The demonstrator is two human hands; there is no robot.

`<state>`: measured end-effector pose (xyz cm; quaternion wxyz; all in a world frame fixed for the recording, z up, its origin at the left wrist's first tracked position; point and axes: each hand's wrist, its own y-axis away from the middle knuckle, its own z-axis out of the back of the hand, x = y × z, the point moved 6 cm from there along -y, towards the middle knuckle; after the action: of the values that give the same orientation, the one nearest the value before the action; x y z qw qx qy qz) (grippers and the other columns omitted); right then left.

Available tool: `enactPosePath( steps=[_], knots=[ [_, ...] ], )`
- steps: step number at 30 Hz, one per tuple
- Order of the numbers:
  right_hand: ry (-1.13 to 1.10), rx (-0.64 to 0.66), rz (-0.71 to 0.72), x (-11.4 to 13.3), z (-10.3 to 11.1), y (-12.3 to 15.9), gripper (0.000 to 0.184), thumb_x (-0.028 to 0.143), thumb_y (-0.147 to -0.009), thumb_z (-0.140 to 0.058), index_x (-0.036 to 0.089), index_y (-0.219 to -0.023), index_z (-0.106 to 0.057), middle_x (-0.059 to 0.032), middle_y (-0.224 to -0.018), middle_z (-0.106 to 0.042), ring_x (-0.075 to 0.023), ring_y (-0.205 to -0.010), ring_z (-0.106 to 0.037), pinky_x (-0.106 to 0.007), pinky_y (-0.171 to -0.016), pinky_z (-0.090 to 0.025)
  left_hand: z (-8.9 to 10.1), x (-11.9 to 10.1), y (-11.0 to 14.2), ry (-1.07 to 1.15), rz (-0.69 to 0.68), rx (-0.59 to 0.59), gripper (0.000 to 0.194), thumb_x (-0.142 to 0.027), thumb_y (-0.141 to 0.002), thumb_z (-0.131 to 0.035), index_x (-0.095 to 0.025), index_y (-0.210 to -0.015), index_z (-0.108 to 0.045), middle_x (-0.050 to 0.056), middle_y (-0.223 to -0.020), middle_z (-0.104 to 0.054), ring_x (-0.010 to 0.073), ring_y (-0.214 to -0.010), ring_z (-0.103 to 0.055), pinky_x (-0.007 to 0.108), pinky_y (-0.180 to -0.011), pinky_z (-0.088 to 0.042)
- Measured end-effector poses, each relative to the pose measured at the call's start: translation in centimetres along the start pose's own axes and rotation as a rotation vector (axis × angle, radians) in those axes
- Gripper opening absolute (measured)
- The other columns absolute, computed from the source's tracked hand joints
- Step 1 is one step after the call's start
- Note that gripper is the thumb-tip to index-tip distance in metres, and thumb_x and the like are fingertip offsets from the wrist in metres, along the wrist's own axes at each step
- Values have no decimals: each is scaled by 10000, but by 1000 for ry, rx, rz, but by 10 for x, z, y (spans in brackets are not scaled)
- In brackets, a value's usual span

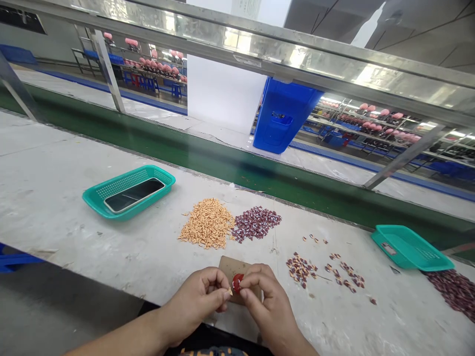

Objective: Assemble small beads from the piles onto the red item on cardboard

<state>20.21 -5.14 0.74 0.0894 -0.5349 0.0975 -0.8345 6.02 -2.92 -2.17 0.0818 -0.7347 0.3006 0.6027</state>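
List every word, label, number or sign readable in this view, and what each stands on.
No text can be read clearly.
Label in the teal plastic basket: too small to read.
Sticker on the metal rail: too blurred to read.
Printed sheet at the top of the view: too blurred to read.
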Motion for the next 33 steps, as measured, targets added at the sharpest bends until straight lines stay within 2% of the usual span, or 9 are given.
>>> enactPosePath(
  steps=[3,10,22,29,33],
  knots=[
    [-121,-6,-34,3,-6,1,91,250,-788,-602,220,-707,-629,-36,-775,-586,-204,-782,-561,-324,-716,-443,-2,-1,0,-5,3,1,260,-394,-678,-705,-181,-691,-558,-45,-606,-551,123,-582,-495,236,-573,-356],
    [-136,-24,-62,7,-10,0,101,244,-773,-615,214,-678,-625,-28,-744,-576,-202,-763,-551,-316,-696,-425,-5,-5,2,-16,32,3,282,-399,-667,-703,-184,-678,-520,-52,-590,-529,119,-572,-461,228,-553,-336],
    [-139,-38,-51,3,-15,3,91,215,-767,-607,204,-678,-618,-18,-734,-568,-182,-741,-549,-307,-694,-432,-4,-4,1,12,-75,20,234,-366,-749,-669,-173,-708,-541,-15,-655,-585,141,-647,-510,259,-643,-402],
    [-175,-34,-67,1,-17,3,94,225,-773,-608,195,-684,-604,-11,-738,-565,-169,-732,-555,-287,-683,-434,2,-8,4,-163,-114,-69,184,-319,-754,-625,-174,-686,-537,-23,-632,-553,135,-608,-477,248,-583,-383],
    [-182,2,-76,2,-18,3,100,229,-777,-617,193,-685,-603,-11,-745,-566,-170,-745,-558,-288,-690,-439,1,-9,4,-200,-113,-45,153,-300,-770,-597,-179,-696,-538,-12,-647,-586,147,-627,-511,259,-603,-403]
  ],
)
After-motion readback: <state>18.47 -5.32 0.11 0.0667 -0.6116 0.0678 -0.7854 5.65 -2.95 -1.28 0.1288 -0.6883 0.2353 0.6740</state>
